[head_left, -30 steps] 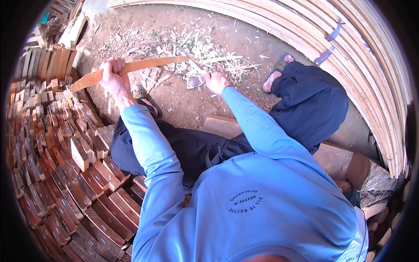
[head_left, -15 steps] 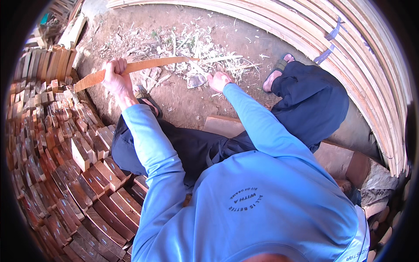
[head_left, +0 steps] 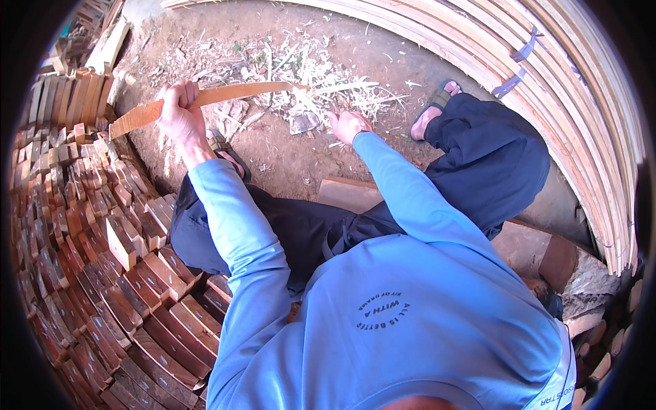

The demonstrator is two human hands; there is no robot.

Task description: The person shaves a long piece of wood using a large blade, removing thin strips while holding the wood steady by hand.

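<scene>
My left hand (head_left: 181,113) is wrapped round a long, slightly curved wooden slat (head_left: 239,92), gripping it close to its wider left end. From there the slat stretches rightward over the ground and narrows at its far end. My right hand (head_left: 350,127) is closed, just right of and below that narrow end and apart from it. What its fingers hold, if anything, is too hard to make out. Pale wood shavings (head_left: 311,72) lie scattered beneath, and a small greyish piece (head_left: 305,123) lies left of my right hand.
Stacked short wooden blocks (head_left: 89,273) fill the left side, close to my left leg. Long, thin boards (head_left: 567,102) curve along the right, with purple ties (head_left: 509,83) on them. A flat block (head_left: 348,195) sits on the dirt floor (head_left: 273,160) between my legs.
My right hand has shifted slightly right, away from the slat's narrow end. My left hand and the slat have moved a little left and up.
</scene>
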